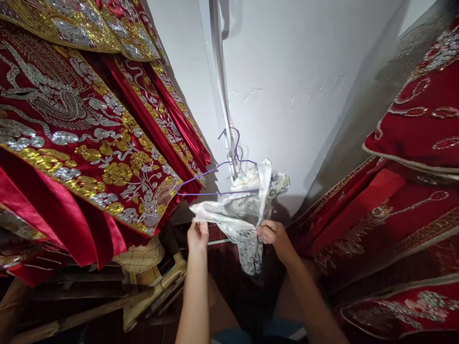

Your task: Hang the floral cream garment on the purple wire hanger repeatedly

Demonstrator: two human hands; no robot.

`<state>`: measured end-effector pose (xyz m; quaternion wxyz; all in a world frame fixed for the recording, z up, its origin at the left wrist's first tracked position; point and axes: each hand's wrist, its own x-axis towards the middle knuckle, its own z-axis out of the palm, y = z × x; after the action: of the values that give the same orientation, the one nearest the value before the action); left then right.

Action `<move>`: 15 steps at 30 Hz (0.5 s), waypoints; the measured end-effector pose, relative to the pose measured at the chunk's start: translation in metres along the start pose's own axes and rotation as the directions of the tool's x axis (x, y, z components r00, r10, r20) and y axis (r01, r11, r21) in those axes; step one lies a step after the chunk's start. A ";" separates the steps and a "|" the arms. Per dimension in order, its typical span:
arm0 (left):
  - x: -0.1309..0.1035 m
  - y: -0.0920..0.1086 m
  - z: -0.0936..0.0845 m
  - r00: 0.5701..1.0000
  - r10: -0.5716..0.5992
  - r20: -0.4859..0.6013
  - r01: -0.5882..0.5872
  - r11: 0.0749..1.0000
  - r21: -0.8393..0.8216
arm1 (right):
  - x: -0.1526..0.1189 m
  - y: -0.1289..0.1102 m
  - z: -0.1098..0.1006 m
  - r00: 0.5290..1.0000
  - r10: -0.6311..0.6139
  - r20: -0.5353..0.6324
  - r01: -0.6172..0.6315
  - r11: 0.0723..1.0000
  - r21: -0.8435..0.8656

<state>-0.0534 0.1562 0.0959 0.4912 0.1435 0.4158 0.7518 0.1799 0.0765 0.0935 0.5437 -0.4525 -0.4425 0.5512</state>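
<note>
Pinching an edge of a garment (pixel 247 234) between the thumb and bent fingers of the left hand (pixel 198 233), near a pointed corner of the cloth. Gripping another edge, further right, with the right hand (pixel 269 231), curled nearly to a fist. Stretched flat and smooth between the two; thin, limp, mostly white, patterned with grey-green swirls, falling in crumpled folds to a narrow lower end. Bunched at the right end of a purple hanger (pixel 218 193), covering that end; slim, smooth, bent to a low triangle below a curved hook, bare on the left. Too unclear at the hook to tell the support. Backed by a white wall (pixel 287 71), scuffed and flaking. Flanked on the left by a red gown (pixel 118 174), crusted with gold and silver sequins in flower shapes over glossy satin folds; on the right by another red gown (pixel 423 215), edged in pale piping and trimmed with beaded loops. Near a wooden chair (pixel 172 277) at lower left, rounded in frame, topped with a cream cushion (pixel 141 257) stitched in diamonds.
</note>
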 end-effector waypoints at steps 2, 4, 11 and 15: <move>-0.014 -0.014 -0.005 0.993 -0.114 -0.029 0.113 0.993 -0.042 | -0.008 0.001 -0.018 1.000 0.026 -0.005 -0.026 0.999 -0.030; -0.027 -0.018 -0.005 0.984 -0.179 -0.023 0.176 0.981 -0.082 | -0.017 0.001 -0.037 0.997 0.060 0.038 -0.057 0.995 -0.086; -0.097 -0.007 0.026 0.844 -0.120 0.523 0.115 0.992 0.043 | -0.030 0.007 -0.056 0.942 0.213 0.260 -0.104 0.920 -0.377; -0.149 -0.012 0.039 0.589 -0.132 0.797 -0.203 0.931 0.305 | -0.029 0.006 -0.035 0.956 0.100 0.275 -0.043 0.977 -0.207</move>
<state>0.0499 0.0492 0.1396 0.5748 0.5650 0.2763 0.5235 0.2135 0.0468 0.0812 0.4065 -0.4365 -0.5519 0.5828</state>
